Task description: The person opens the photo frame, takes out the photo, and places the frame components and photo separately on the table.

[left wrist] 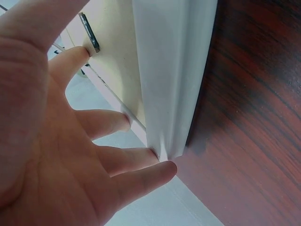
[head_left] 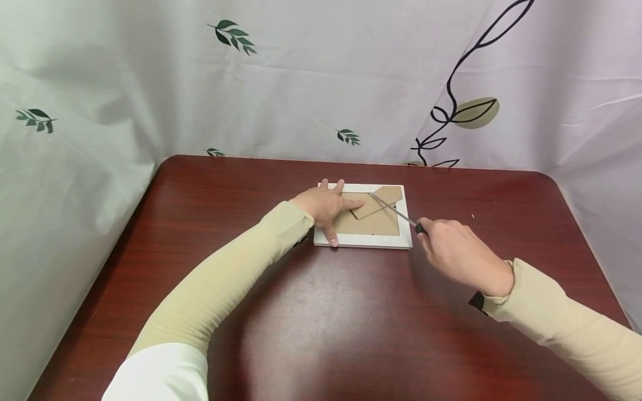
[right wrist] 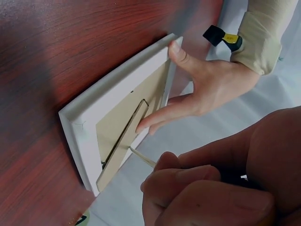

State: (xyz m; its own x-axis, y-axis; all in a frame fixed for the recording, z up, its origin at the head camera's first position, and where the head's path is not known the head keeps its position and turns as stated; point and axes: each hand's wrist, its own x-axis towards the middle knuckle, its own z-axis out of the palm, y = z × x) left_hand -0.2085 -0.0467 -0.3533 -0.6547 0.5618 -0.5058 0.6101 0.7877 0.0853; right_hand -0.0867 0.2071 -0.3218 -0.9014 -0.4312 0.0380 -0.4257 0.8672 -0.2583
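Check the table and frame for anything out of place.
A tiny pale speck lies on the table, right of the picture frame. It stands out against the dark red, too small to identify.

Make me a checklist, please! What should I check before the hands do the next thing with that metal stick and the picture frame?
1. Picture frame flat on the table, back side up: ok.
2. Left hand spread over one end of it: ok.
3. Right hand gripping the metal tool by its dark handle: ok.
4. Fingers well away from the tool's tip: not ok; one left finger lies close by.
5. Tip firmly seated: cannot tell; too small.
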